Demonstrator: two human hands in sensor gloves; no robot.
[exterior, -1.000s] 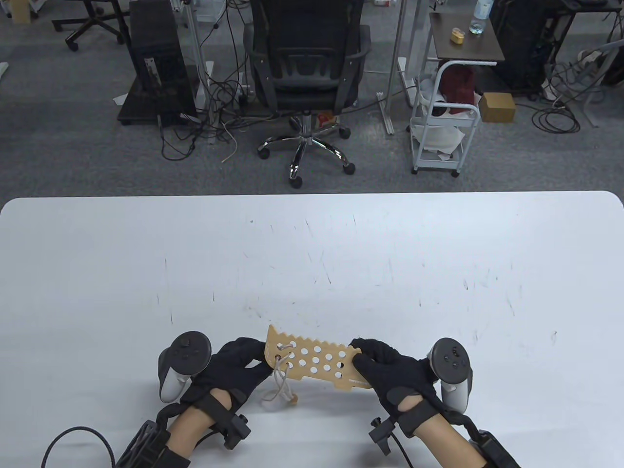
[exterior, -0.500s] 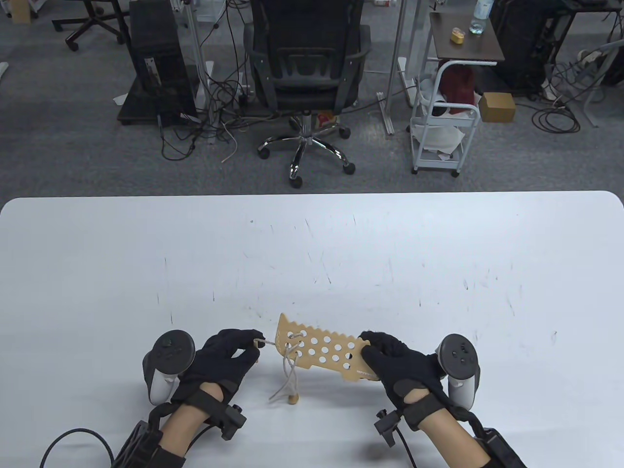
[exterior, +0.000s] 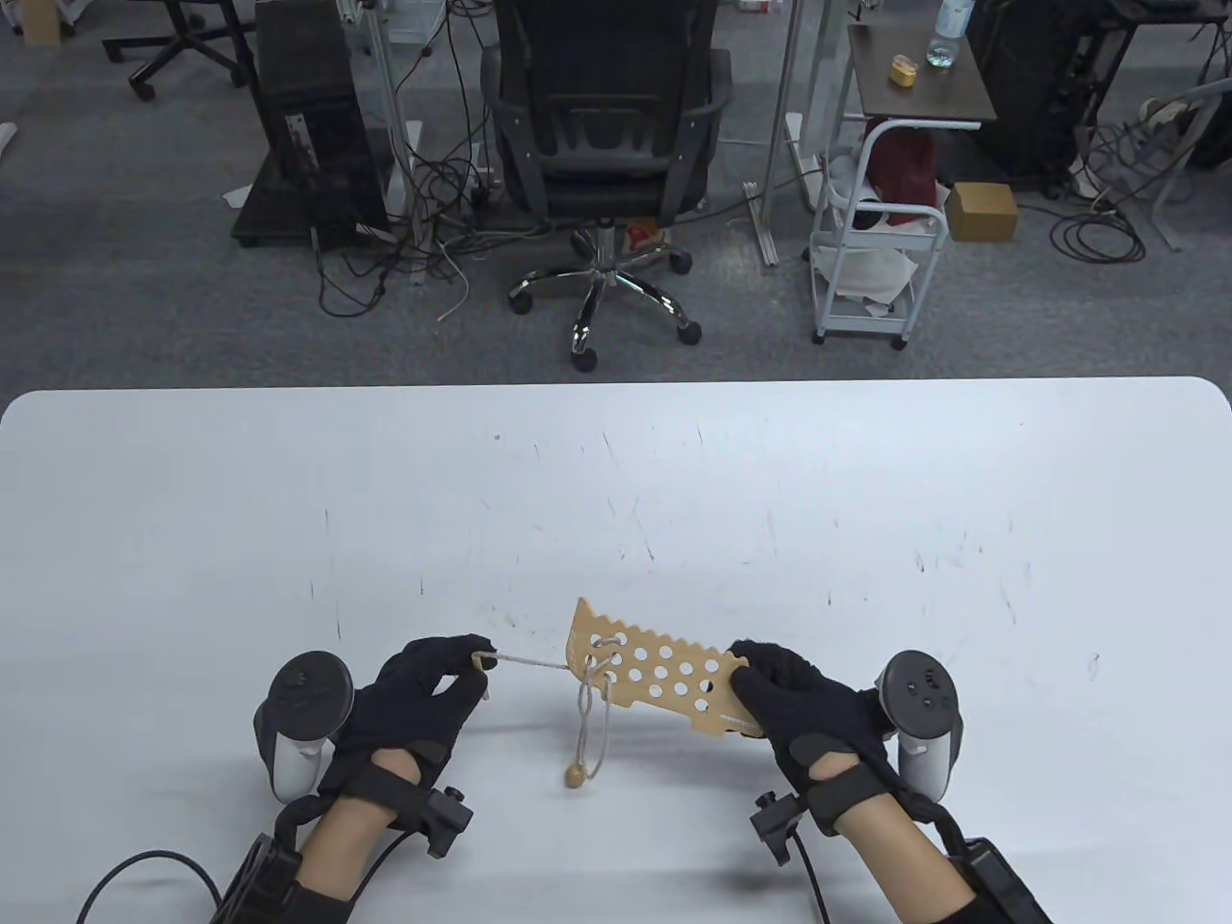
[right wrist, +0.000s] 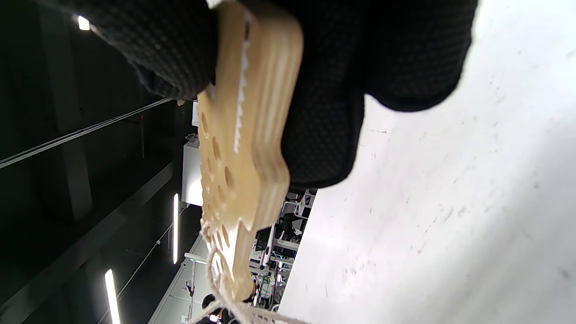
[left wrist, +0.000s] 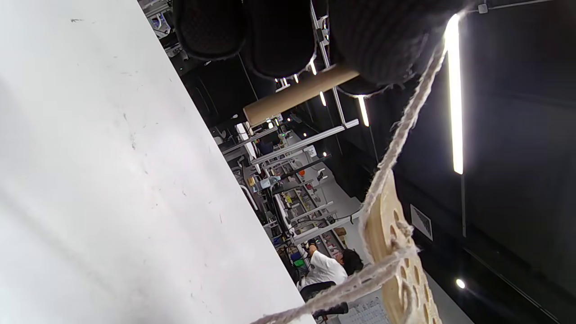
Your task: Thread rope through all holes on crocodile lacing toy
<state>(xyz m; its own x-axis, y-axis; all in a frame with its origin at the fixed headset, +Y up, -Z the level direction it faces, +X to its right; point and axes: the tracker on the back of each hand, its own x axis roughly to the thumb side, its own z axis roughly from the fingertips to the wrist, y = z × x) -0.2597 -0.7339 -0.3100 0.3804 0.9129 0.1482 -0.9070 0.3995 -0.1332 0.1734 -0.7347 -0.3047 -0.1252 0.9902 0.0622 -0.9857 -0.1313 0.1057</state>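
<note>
1. I see a flat plywood crocodile [exterior: 664, 681], saw-toothed along its far edge and drilled with round holes, held above the white table [exterior: 616, 500].
2. My right hand [exterior: 799, 707] pinches its right end, thumb on top.
3. My left hand [exterior: 423, 688] pinches a fuzzy twine rope [exterior: 529, 663], taut from the left-end holes.
4. A wooden bead [exterior: 575, 776] hangs below.

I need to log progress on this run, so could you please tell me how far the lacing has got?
Early stage. Done: the rope passes only through a few holes at the left end of the crocodile board. In hand: the left hand pinches the rope's tip, drawing it taut; the right hand grips the board's other end. Left: most holes remain unthreaded.
</note>
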